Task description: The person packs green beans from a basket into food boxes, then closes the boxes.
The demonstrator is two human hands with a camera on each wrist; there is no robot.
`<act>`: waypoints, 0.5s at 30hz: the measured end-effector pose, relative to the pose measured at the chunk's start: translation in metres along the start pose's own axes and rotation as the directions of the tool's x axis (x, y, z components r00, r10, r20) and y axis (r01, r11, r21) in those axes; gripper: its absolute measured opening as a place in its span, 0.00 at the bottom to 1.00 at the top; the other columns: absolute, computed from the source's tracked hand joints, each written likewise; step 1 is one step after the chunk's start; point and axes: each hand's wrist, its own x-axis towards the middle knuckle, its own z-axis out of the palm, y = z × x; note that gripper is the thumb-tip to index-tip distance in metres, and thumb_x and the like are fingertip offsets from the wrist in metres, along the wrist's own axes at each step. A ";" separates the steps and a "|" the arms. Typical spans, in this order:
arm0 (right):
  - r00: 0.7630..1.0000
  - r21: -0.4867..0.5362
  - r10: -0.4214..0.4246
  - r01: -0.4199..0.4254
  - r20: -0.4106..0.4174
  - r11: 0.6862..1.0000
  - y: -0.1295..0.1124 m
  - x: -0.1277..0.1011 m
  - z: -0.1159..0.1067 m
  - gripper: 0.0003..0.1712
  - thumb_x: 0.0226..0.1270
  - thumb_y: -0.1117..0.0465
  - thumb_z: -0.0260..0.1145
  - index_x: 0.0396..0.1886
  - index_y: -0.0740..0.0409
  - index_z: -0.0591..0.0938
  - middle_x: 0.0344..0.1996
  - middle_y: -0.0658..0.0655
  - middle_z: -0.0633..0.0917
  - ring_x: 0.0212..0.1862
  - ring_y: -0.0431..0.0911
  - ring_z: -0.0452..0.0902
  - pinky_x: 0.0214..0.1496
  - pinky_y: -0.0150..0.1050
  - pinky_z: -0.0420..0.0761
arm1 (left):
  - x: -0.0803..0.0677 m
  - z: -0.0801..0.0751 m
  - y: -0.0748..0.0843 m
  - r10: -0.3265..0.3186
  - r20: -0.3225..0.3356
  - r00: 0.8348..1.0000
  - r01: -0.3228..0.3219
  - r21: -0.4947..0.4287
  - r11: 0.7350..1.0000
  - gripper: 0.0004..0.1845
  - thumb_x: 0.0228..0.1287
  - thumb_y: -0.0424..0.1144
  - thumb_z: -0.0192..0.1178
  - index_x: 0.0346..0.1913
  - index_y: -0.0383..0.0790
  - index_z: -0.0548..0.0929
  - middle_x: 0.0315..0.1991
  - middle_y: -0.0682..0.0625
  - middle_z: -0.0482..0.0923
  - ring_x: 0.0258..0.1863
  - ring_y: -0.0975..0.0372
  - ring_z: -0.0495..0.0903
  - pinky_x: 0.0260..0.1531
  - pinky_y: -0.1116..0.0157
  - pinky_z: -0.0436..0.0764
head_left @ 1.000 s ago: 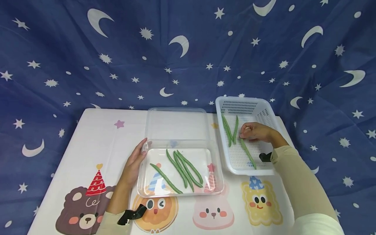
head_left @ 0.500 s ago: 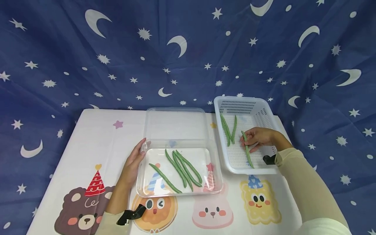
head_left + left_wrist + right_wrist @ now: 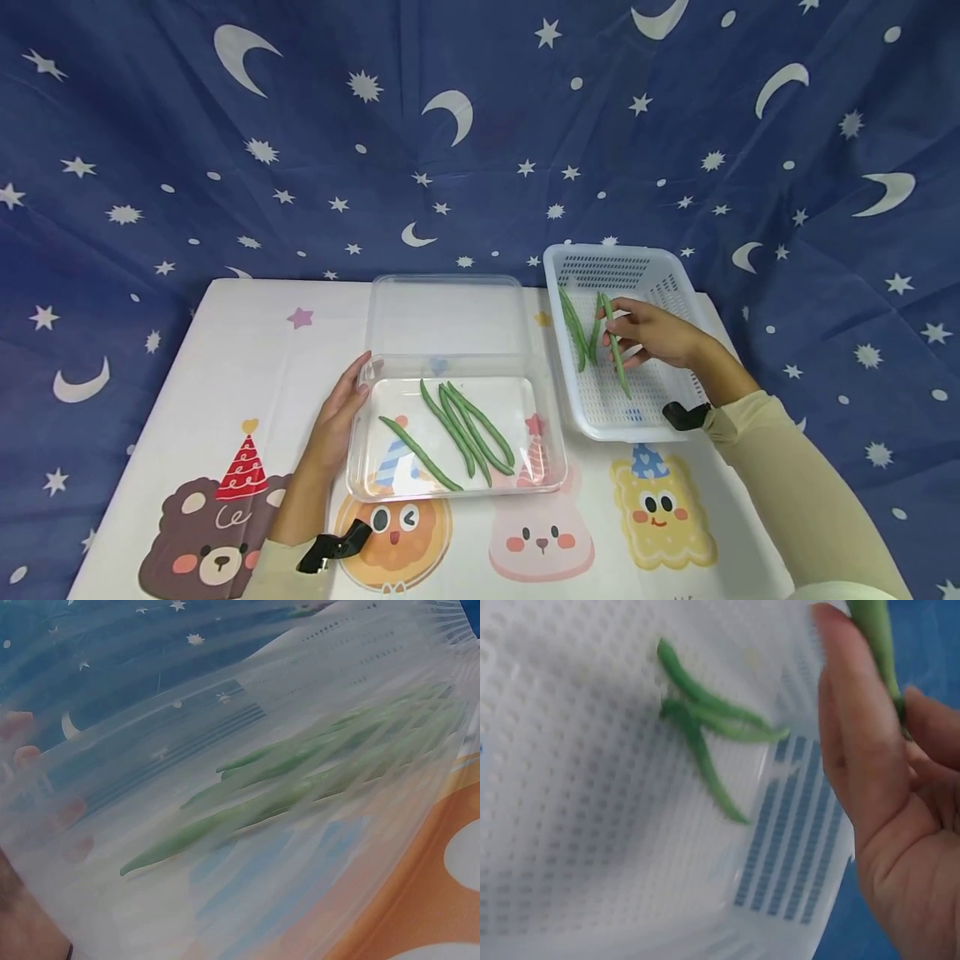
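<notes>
Between thumb and fingers, my right hand pinches a green bean over the white perforated basket. Several other green beans lie at the basket's left side; in the right wrist view these beans rest on its holed floor, touching one another. My left hand grips the left wall of a clear plastic container, near its far corner. Several green beans lie inside, one apart on the left. Through the container's wall, the left wrist view shows beans and some fingertips.
Behind the container lies a clear lid, flat on the white tablecloth with cartoon prints. A dark blue curtain with moons and stars hangs at the table's far edge. The basket stands right of the container.
My right hand has picked up a green bean from the basket floor and moved it up and leftward, toward the other beans there. The left hand stays at the container.
</notes>
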 end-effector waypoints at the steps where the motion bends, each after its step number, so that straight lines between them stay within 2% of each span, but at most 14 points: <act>1: 1.000 0.010 -0.001 0.001 -0.009 1.000 -0.002 -0.001 0.004 0.17 0.84 0.55 0.51 0.65 0.55 0.67 0.47 0.65 0.80 0.42 0.60 0.85 0.37 0.48 0.89 | 0.000 0.000 0.000 -0.002 -0.002 1.000 0.002 -0.003 1.000 0.29 0.83 0.49 0.43 0.82 0.60 0.54 0.82 0.50 0.52 0.79 0.50 0.56 0.69 0.59 0.70; 7: 0.998 0.074 -0.047 0.050 -0.045 0.996 -0.013 -0.006 0.025 0.15 0.84 0.51 0.51 0.62 0.48 0.65 0.43 0.67 0.77 0.33 0.54 0.86 0.31 0.49 0.88 | -0.001 0.000 -0.002 0.013 -0.004 1.000 -0.013 -0.016 1.000 0.29 0.83 0.48 0.44 0.82 0.58 0.55 0.83 0.52 0.50 0.82 0.51 0.49 0.76 0.42 0.56; 10: 0.996 0.120 -0.075 0.080 -0.047 0.989 -0.019 -0.009 0.036 0.16 0.83 0.52 0.52 0.63 0.47 0.64 0.42 0.66 0.77 0.34 0.54 0.86 0.31 0.49 0.89 | -0.001 0.000 -0.003 0.020 0.002 1.000 -0.020 -0.019 1.000 0.30 0.83 0.48 0.43 0.82 0.57 0.54 0.83 0.52 0.50 0.82 0.51 0.49 0.76 0.41 0.55; 15: 0.993 0.184 -0.114 0.120 -0.044 0.976 -0.032 -0.014 0.056 0.21 0.81 0.60 0.57 0.67 0.46 0.63 0.42 0.61 0.79 0.39 0.52 0.86 0.35 0.51 0.89 | -0.001 0.000 -0.002 0.027 0.006 1.000 -0.027 -0.026 0.999 0.30 0.83 0.48 0.43 0.82 0.55 0.53 0.83 0.52 0.49 0.82 0.51 0.49 0.76 0.41 0.55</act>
